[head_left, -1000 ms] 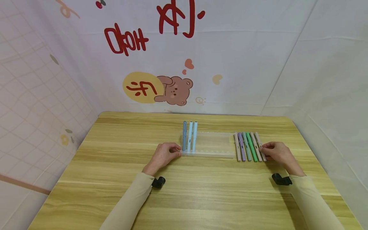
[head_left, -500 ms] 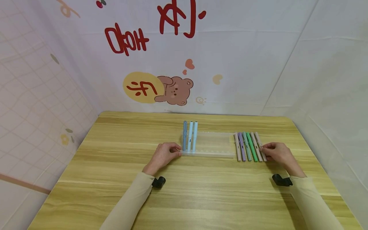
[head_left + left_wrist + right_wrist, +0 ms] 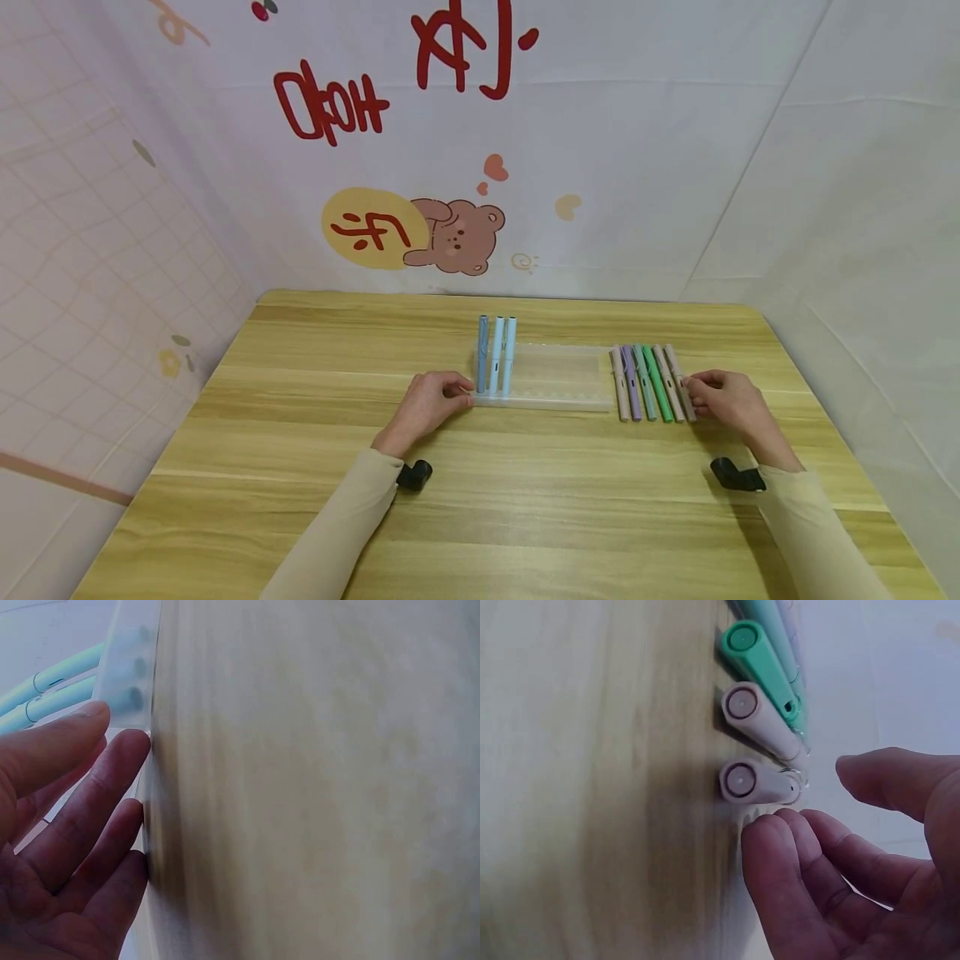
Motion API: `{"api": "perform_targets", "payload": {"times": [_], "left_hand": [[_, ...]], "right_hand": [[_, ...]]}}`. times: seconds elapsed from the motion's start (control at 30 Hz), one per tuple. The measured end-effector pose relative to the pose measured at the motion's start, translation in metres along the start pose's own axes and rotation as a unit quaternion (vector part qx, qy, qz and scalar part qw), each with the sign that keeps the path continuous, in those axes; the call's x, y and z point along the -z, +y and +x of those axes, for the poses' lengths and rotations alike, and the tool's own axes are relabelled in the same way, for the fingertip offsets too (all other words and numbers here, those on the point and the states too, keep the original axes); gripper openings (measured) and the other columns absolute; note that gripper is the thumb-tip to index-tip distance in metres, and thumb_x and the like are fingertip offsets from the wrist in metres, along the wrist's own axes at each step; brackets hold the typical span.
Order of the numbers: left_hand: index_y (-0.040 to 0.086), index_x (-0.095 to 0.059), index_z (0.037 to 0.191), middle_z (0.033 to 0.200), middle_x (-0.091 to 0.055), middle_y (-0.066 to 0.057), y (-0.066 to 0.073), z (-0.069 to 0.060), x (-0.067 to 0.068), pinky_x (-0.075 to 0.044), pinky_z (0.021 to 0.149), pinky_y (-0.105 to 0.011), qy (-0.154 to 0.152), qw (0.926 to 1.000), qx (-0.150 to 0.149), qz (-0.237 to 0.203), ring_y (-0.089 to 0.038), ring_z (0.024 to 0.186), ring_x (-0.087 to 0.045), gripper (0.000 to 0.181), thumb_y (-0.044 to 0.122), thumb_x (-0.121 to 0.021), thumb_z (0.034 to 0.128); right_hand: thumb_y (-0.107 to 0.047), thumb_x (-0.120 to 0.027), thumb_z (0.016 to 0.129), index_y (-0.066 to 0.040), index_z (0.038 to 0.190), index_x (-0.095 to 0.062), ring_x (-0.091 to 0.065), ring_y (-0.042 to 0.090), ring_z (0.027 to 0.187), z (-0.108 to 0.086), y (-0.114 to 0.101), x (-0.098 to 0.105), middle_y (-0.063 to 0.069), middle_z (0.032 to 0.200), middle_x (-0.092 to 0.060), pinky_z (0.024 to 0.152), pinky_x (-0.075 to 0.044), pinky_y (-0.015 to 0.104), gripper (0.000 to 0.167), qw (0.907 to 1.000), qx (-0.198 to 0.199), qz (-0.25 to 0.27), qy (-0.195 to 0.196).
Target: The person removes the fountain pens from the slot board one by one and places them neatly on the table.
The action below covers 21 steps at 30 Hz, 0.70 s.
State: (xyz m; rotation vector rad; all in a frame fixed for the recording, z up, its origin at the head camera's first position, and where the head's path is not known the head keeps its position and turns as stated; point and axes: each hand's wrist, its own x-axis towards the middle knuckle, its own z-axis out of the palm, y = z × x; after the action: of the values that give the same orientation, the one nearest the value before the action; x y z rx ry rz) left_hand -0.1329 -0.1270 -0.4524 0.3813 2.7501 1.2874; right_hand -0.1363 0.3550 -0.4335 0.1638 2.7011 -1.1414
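touching the left end of a clear rack (image 3: 555, 404), the left hand (image 3: 430, 405) has thumb and fingers apart; three blue pens (image 3: 496, 358) stand in it. right of the rack, six pens (image 3: 657, 383) lie on the worktop (image 3: 540, 508), the right hand (image 3: 731, 404) beside the outermost pen (image 3: 761, 782), thumb and fingers parted.
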Motion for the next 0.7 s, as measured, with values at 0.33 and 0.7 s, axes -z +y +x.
{"api": "perform_targets", "payload": {"times": [0.33,0.7], "left_hand": [[0.010,-0.080,0.104,0.090,-0.077,0.002,-0.001,0.000,-0.001,-0.056,0.084,-0.038,0.000,0.9999,-0.011,-0.003,-0.010,0.083,-0.070,0.014,0.012,-0.081,0.0908],[0.010,-0.079,0.104,0.090,-0.077,0.002,-0.002,0.000,-0.001,-0.056,0.085,-0.038,-0.002,0.9999,-0.011,-0.004,-0.010,0.084,-0.070,0.013,0.012,-0.080,0.0913]], "right_hand": [[-0.046,-0.053,0.107,0.003,0.140,-0.058,-0.073,0.031,0.099,-0.015,-0.006,-0.002,0.027,0.127,-0.066,0.073,-0.053,0.030,0.059,0.9962,0.055,-0.032,0.059],[-0.042,-0.061,0.105,-0.001,0.135,-0.064,-0.053,-0.020,0.091,-0.030,-0.032,-0.017,0.023,0.128,-0.067,0.071,-0.047,0.010,0.051,0.9825,0.114,0.024,0.146]]}}
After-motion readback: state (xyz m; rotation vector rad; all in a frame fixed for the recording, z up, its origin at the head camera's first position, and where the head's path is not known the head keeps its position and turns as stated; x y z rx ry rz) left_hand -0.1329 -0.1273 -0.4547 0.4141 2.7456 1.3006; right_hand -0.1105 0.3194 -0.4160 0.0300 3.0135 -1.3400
